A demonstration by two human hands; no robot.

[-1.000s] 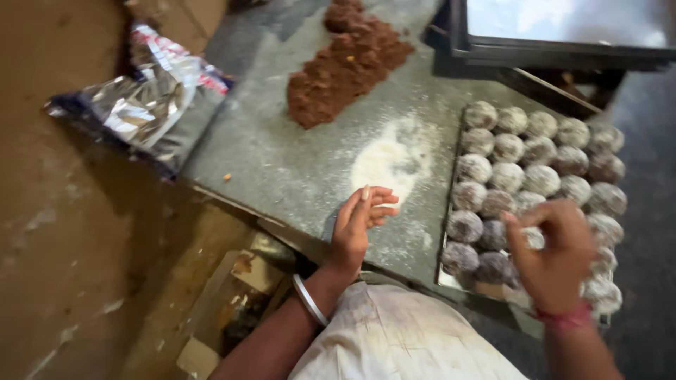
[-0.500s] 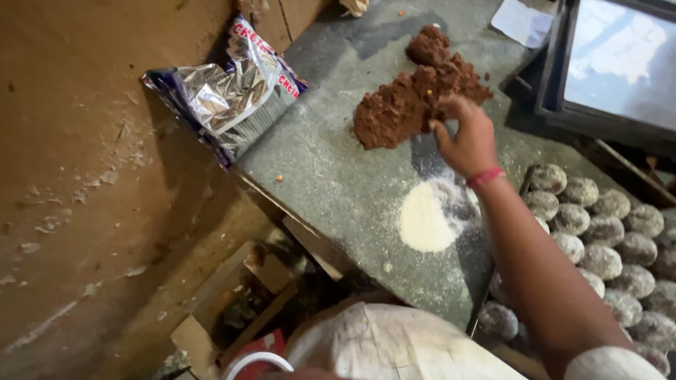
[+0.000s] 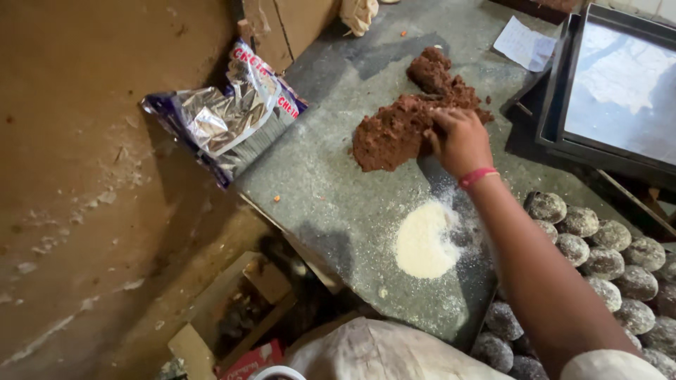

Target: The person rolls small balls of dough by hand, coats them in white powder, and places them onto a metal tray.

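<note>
The right hand (image 3: 461,141), over the tray of coated balls (image 3: 598,246) a second ago, now rests on the brown dough heap (image 3: 401,130) on the bench (image 3: 338,204), fingers curled into it; the left hand is out of sight.

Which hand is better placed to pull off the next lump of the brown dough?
Right. The right hand already rests on the brown dough mound on the grey slab; the left hand is out of view.
</note>
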